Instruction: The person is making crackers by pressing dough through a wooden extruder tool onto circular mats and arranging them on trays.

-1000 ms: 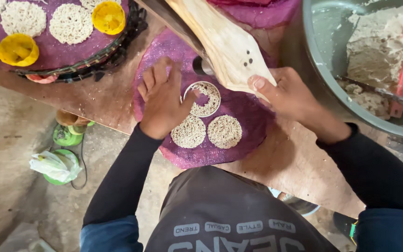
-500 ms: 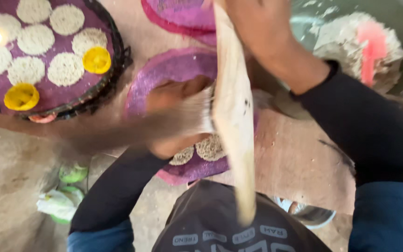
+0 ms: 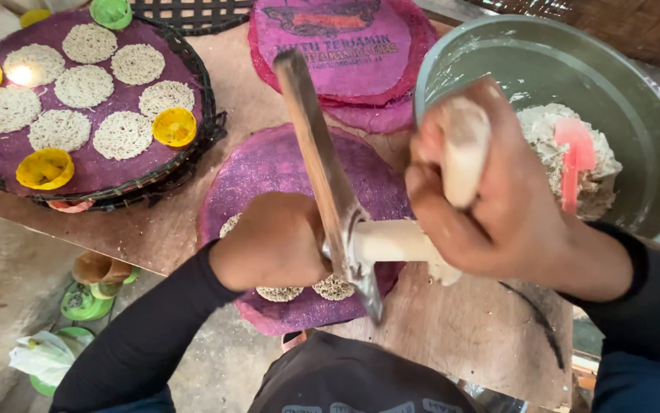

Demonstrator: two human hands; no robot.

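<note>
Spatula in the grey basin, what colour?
Pink: the spatula stands in the pale dough inside the grey basin. The head view shows it best.

Pale, lace-patterned noodle discs (image 3: 85,88) are showing off-white against a glittering purple mat (image 3: 272,172) and a purple-lined black woven tray (image 3: 192,61), where yellow cups (image 3: 175,126) and a green one (image 3: 110,11) are standing out brightly. A cream-coloured wooden press (image 3: 391,241) with a worn brown lever (image 3: 311,130) is contrasting with the black sleeves (image 3: 139,344), while a pink scraper (image 3: 574,157) is glowing against whitish dough (image 3: 548,145) in a grey-green basin (image 3: 651,130). Magenta mats (image 3: 337,53) with darker printing are lying on the brown wooden worktop (image 3: 467,329).
</note>
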